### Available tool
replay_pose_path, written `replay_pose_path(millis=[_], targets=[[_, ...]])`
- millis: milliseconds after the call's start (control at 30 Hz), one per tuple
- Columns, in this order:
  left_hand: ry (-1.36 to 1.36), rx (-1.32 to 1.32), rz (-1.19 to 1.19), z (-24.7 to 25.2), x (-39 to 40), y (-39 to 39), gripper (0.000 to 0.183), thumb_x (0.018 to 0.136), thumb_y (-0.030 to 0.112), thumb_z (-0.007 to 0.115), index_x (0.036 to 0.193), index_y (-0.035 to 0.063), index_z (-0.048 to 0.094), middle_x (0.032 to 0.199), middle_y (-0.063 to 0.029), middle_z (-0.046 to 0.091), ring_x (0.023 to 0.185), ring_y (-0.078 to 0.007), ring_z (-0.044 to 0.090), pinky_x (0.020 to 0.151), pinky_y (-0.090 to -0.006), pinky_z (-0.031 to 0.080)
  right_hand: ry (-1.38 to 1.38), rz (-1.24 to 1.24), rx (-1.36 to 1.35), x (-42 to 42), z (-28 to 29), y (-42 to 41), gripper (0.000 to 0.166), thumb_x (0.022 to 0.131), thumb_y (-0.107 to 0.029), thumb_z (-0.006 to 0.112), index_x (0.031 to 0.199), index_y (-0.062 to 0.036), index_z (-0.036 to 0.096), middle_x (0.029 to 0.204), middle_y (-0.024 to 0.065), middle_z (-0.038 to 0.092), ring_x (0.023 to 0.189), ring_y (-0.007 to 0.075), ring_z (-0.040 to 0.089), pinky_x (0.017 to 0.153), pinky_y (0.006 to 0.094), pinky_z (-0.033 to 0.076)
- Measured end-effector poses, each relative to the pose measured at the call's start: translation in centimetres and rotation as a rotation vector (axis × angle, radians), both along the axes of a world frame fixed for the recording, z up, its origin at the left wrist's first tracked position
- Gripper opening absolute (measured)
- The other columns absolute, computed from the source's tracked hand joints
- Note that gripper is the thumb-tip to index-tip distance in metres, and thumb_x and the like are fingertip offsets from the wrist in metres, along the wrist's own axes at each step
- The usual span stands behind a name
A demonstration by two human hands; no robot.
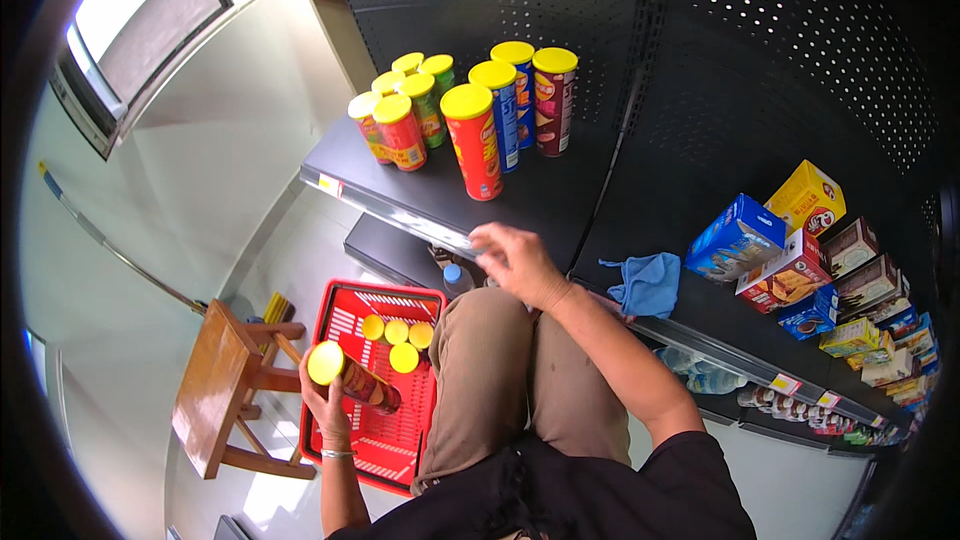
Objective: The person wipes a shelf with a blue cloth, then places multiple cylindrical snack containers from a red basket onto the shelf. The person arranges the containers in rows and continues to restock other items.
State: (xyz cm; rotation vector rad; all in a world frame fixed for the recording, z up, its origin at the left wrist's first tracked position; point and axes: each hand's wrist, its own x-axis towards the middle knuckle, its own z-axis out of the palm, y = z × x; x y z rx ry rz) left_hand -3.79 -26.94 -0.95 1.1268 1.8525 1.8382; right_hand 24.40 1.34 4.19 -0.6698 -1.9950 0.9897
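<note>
My left hand (325, 409) is wrapped around a dark red chip canister with a yellow lid (369, 388), tilted over the red plastic shopping basket (380, 457). Inside that basket stand several more yellow-lidded canisters (403, 357). My right hand (517, 259) hovers by the shelf's front edge, fingers loosely curled and apart, with nothing in them. On the black shelf (555, 214) beyond it, a red canister (472, 146) stands in front. Behind that are blue canisters (507, 124) and a dark red one (553, 109). Shorter red and green canisters (401, 136) are grouped at the left.
A blue cloth (646, 285) lies at the shelf edge, right of my forearm. Boxed snacks (739, 238) fill the shelf's right side. Bottles (456, 280) stand on a lower level. A wooden stool (217, 390) is left of the basket, near a mop handle (135, 262).
</note>
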Motion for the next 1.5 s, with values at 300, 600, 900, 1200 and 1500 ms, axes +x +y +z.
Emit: replay_pose_path(millis=[300,600,900,1200,1500], targets=[[-0.153,0.382,-0.462,11.4,8.1,15.5,0.082,0.084,0.038,0.078,0.143,-0.0071,0.044,0.134,-0.0145,0.059,0.124,-0.0235,0.058,0.108,-0.0354,0.044,0.005,0.098,0.285,-0.1,2.1,-4.3,0.080,0.078,-0.021,0.084,0.144,-0.0013,0.044,0.139,0.0224,0.055,0.131,0.0406,0.052,0.113,0.0473,0.040],[0.054,0.428,-0.627,13.3,12.7,26.5,0.049,0.110,0.034,0.042,0.146,0.0008,0.046,0.138,-0.0150,0.059,0.133,-0.0243,0.053,0.114,-0.0379,0.037,0.067,-0.279,0.053,5.5,1.7,0.6,0.080,0.075,-0.016,0.087,0.139,-0.0028,0.042,0.126,0.0211,0.055,0.119,0.0388,0.058,0.101,0.0429,0.048],[-0.369,0.096,-0.654,2.1,4.5,37.8,0.061,0.109,0.049,0.040,0.145,0.0002,0.049,0.142,-0.0124,0.058,0.130,-0.0238,0.053,0.111,-0.0398,0.038,0.090,-0.609,0.156,4.1,-1.9,11.5,0.070,0.066,-0.010,0.089,0.126,-0.0014,0.054,0.120,0.0209,0.060,0.114,0.0401,0.059,0.100,0.0476,0.049],[-0.365,0.068,-0.739,0.9,5.4,41.9,0.065,0.110,0.050,0.033,0.143,-0.0024,0.052,0.142,-0.0098,0.058,0.131,-0.0196,0.052,0.114,-0.0334,0.036,0.083,-0.701,0.133,1.3,-4.4,14.5,0.067,0.067,-0.009,0.089,0.124,-0.0015,0.055,0.117,0.0194,0.063,0.111,0.0386,0.064,0.097,0.0446,0.051],[-0.185,0.003,-0.710,-1.4,5.2,42.4,0.060,0.108,0.049,0.038,0.127,-0.0023,0.062,0.121,-0.0085,0.069,0.111,-0.0182,0.060,0.102,-0.0328,0.045,-0.065,-0.767,0.256,1.2,-4.2,13.5,0.072,0.070,-0.011,0.088,0.129,0.0005,0.050,0.122,0.0232,0.058,0.115,0.0421,0.057,0.099,0.0476,0.047]])
